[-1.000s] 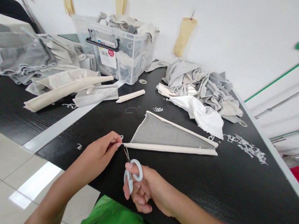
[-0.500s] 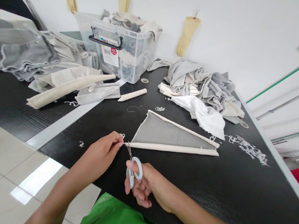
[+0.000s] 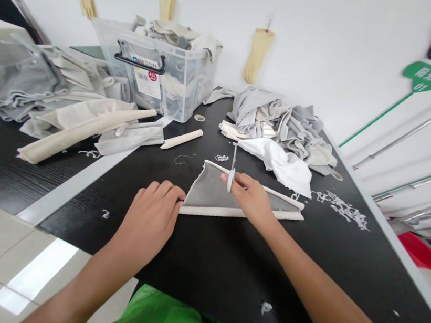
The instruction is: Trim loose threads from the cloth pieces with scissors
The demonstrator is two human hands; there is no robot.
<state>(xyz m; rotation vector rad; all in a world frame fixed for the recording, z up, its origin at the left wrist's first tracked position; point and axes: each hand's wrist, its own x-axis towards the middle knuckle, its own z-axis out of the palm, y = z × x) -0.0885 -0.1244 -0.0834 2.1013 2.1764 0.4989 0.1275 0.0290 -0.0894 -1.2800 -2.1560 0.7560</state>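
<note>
A grey cloth [image 3: 215, 188] with rolled cream edges lies flat on the black table, narrowing to the right. At its lower left corner is my left hand [image 3: 155, 209], back up, its fingers curled and closed on the corner; the fingertips are partly hidden. My right hand [image 3: 252, 198] is raised over the cloth's middle, covering part of it. It grips a pair of scissors [image 3: 231, 179] by the light grey handles, blades pointing away from me toward the back of the table.
Behind the cloth lie a heap of grey fabric [image 3: 295, 124] and a white cloth [image 3: 279, 162]. Thread scraps [image 3: 342, 210] are scattered at the right. A clear plastic bin [image 3: 188, 84] full of fabric stands at the back left, beside more grey cloths [image 3: 19, 80] and cream rolls [image 3: 84, 133].
My right hand has carried the scissors up and away from the cloth's lower left corner to above its middle. My left hand has turned back up and closed at that corner. The view has shifted slightly.
</note>
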